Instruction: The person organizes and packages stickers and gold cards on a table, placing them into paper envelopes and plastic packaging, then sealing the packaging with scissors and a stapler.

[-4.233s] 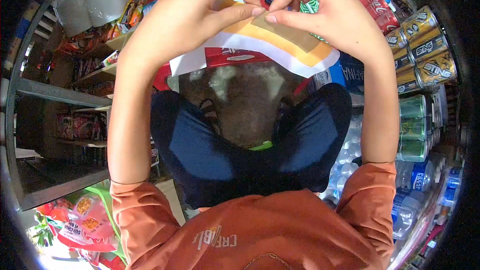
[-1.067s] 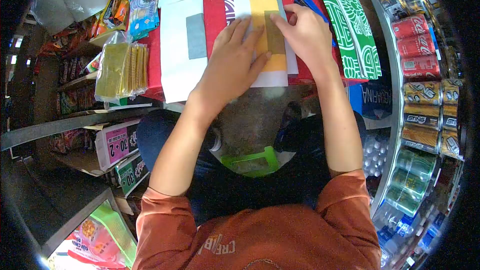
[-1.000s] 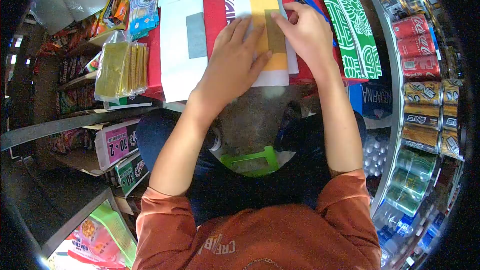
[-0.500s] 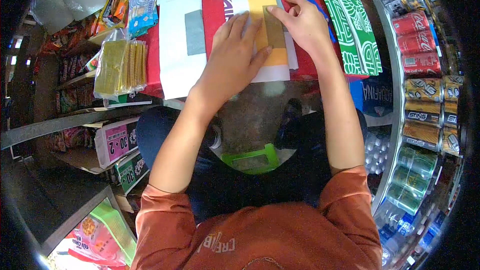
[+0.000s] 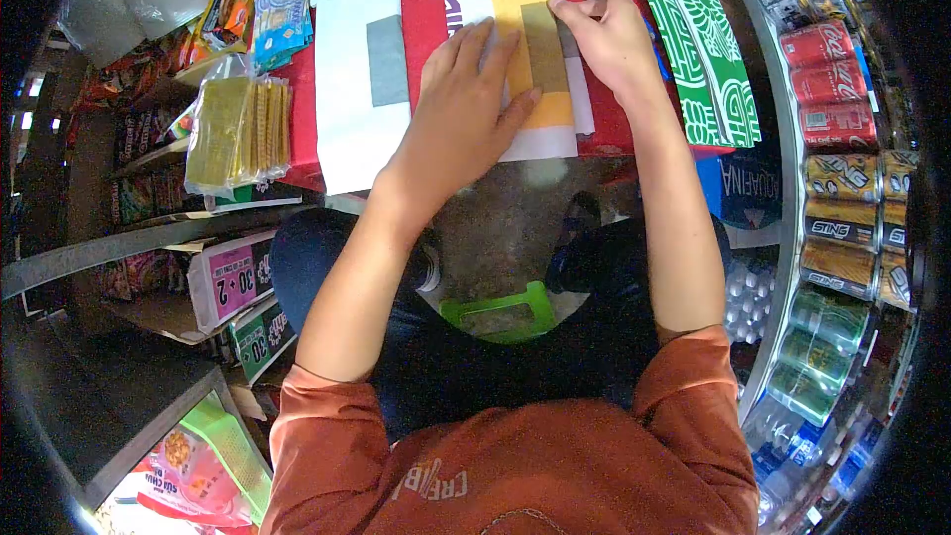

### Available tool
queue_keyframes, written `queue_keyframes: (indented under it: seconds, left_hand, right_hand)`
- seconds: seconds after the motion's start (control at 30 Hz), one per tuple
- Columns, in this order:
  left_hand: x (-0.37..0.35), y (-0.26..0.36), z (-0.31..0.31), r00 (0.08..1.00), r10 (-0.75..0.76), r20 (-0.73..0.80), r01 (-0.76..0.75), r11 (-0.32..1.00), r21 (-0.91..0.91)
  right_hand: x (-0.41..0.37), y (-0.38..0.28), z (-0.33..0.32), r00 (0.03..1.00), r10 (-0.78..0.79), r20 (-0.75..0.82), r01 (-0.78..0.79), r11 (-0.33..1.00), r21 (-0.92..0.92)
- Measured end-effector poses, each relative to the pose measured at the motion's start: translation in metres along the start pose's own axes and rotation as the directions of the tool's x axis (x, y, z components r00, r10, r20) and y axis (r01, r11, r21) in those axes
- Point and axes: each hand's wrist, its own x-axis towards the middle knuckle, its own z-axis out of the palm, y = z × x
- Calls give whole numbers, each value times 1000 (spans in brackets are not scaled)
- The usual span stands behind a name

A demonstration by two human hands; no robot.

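My left hand lies flat, fingers spread, on a white paper sheet that bears a yellow rectangle and a brown one. Around the sheet's upper right edge is my right hand. Its thumb tip touches the edge near the brown rectangle, while the index finger is bent and apart from the thumb. Blue-handled scissors lie partly hidden behind the right hand. Left of my hands is another white sheet with a grey rectangle.
Under the papers is a red tabletop. Green patterned sheets lie at its right, packaged yellow goods at its left. Stacked drink cans line the right side. A green plastic stool shows below, between my legs.
My right hand has shifted slightly right and up, its thumb moving from the brown rectangle to its upper right edge. My left hand stays pressed in place.
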Motion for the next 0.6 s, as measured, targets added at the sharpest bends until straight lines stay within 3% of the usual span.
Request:
queue_keyframes:
  seconds: [0.1, 0.3, 0.4, 0.6]
  left_hand:
    - [1, 0, -2, 1000, 1, -6, -1, 1000, 4]
    - [1, -1, -5, 1000, -8, -21, 8, 1000, -11]
    - [1, -1, -5, 1000, -7, -16, 7, 1000, -29]
    - [2, -1, -6, 997, -65, -43, 63, 996, -59]
  right_hand:
    - [3, 2, -2, 998, 11, 67, -6, 997, -71]
    - [2, -7, -7, 980, 60, 188, -58, 998, -18]
    - [-3, -33, -15, 924, 159, 349, -213, 969, 122]
    - [-6, -24, -5, 957, -6, 289, -143, 859, 492]
